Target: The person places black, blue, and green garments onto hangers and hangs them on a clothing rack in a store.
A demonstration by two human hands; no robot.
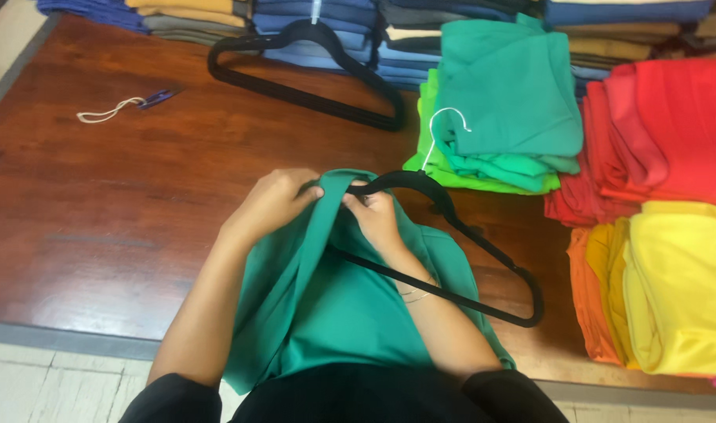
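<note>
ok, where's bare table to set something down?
Free: the wood left of the left hand, bordered by the looped cord and the spare black hanger. Crowded: the right side, with green, red and yellow stacks.

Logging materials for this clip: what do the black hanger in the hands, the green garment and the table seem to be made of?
Black hanger: matte black body with no shine, probably velvet-flocked plastic; its hook looks like bright metal wire.
Green garment: soft, smooth fabric, draping in folds; the fibre cannot be told.
Table: reddish-brown wood or wood veneer, with visible grain and a low sheen.
</note>
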